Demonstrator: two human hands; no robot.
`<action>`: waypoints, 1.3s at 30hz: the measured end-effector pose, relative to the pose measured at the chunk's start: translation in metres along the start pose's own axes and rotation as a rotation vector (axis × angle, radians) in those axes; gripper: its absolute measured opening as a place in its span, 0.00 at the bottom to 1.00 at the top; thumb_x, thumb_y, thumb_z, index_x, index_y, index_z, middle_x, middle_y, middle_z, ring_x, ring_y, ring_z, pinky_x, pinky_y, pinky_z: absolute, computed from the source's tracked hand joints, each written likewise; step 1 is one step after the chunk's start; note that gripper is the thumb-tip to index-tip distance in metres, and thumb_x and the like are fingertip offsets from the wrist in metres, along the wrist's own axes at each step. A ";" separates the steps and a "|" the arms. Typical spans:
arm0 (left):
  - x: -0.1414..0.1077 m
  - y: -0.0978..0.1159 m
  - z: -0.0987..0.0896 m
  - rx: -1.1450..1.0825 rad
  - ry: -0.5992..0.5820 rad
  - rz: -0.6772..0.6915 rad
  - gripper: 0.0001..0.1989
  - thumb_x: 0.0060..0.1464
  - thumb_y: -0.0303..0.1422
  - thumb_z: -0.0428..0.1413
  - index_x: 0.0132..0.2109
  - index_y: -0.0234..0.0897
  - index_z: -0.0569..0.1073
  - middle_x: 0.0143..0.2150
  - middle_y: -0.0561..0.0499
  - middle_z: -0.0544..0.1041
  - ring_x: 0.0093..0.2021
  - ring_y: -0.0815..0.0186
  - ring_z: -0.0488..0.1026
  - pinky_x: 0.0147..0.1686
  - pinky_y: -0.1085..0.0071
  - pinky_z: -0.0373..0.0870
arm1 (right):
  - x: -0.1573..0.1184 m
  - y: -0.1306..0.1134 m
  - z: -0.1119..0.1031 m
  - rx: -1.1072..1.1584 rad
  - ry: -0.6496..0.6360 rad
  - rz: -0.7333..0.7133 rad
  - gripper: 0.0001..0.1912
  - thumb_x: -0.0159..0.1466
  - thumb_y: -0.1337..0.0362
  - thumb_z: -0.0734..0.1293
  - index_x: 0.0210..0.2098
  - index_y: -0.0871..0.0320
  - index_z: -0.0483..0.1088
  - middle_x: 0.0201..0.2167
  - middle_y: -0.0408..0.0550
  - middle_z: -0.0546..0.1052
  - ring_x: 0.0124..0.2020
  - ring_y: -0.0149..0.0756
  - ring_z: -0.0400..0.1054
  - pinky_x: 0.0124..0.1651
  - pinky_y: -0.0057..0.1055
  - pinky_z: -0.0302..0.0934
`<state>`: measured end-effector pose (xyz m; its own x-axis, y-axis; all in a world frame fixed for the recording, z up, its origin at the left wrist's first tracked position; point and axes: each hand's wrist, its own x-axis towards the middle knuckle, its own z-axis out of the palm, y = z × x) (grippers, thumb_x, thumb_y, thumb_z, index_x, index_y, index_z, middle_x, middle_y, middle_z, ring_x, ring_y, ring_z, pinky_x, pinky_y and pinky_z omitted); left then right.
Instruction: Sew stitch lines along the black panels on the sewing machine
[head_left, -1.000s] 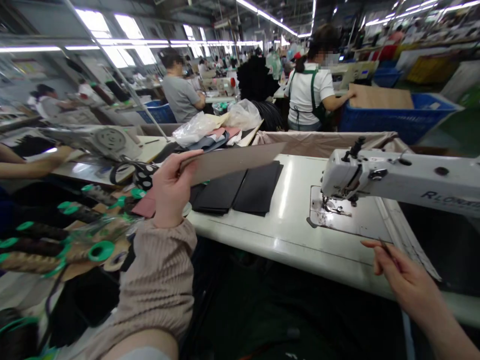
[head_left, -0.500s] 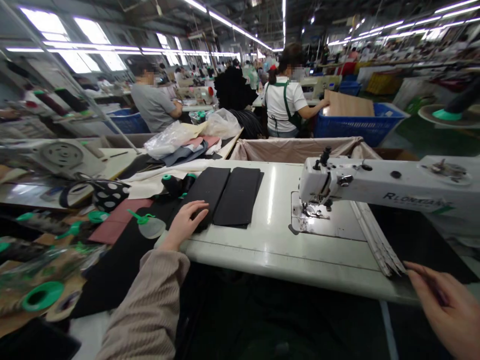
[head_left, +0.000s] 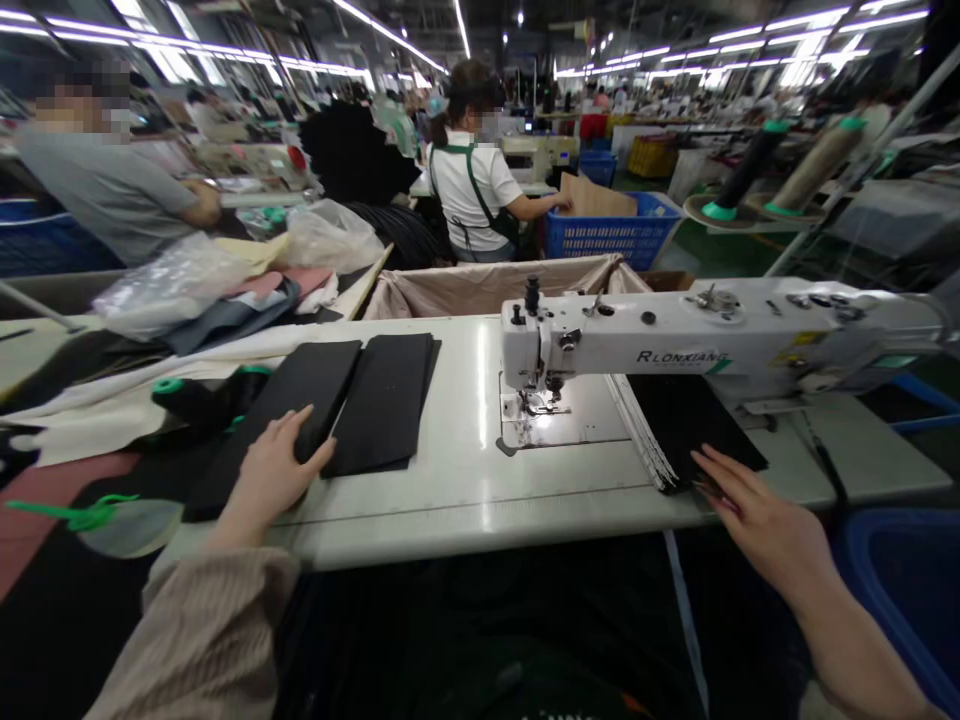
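My left hand (head_left: 274,470) lies with fingers apart on the near part of a stack of black fabric panels (head_left: 311,375). Just right of it, a second stack of black panels (head_left: 386,400) lies flat. At the right, the fingertips of my right hand (head_left: 772,520) are at the near edge of a black pile (head_left: 694,425) with pale layered strips (head_left: 641,435) along its left side. Something small and dark shows between those fingers and the thumb; its kind is unclear. A white sewing machine (head_left: 615,335) stands between the hands, its arm reaching over the pile.
Left of the stacks are dark thread cones (head_left: 199,395) and a clear bottle with a green spout (head_left: 127,525). Cloth scraps and plastic bags (head_left: 180,285) lie behind. A fabric-lined bin (head_left: 487,285) borders the table's back. Two co-workers and a blue crate (head_left: 611,230) are beyond.
The view has swung right, showing more of the sewing machine. My right hand has moved farther over the table at the black pile. My left hand stays on the left stack.
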<state>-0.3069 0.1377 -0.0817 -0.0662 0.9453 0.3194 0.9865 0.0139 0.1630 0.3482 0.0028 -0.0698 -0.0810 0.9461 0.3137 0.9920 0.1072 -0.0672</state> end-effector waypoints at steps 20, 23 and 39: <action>-0.086 0.272 0.036 -0.481 -0.529 0.857 0.30 0.66 0.39 0.50 0.71 0.43 0.52 0.72 0.48 0.53 0.72 0.58 0.49 0.70 0.55 0.46 | 0.059 -0.191 0.015 0.952 -0.514 -0.475 0.13 0.70 0.62 0.58 0.48 0.55 0.72 0.44 0.46 0.80 0.43 0.33 0.73 0.46 0.28 0.65; -0.091 0.234 0.035 -0.359 -0.433 0.694 0.28 0.68 0.39 0.47 0.71 0.42 0.52 0.72 0.47 0.53 0.72 0.59 0.48 0.70 0.55 0.47 | 0.101 -0.181 0.046 0.637 -0.349 -0.355 0.21 0.70 0.65 0.57 0.61 0.54 0.64 0.59 0.51 0.72 0.57 0.38 0.67 0.54 0.36 0.64; -0.007 0.245 0.053 -0.445 -0.413 0.661 0.30 0.64 0.43 0.51 0.69 0.41 0.58 0.70 0.44 0.58 0.70 0.54 0.53 0.67 0.55 0.50 | 0.119 -0.165 0.087 0.147 -0.236 -0.223 0.25 0.69 0.62 0.55 0.65 0.49 0.60 0.65 0.45 0.65 0.45 0.41 0.75 0.37 0.35 0.70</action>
<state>-0.0569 0.1516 -0.0930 0.6385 0.7587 0.1293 0.6492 -0.6211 0.4392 0.1660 0.1246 -0.1033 -0.3311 0.9372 0.1093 0.9241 0.3455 -0.1632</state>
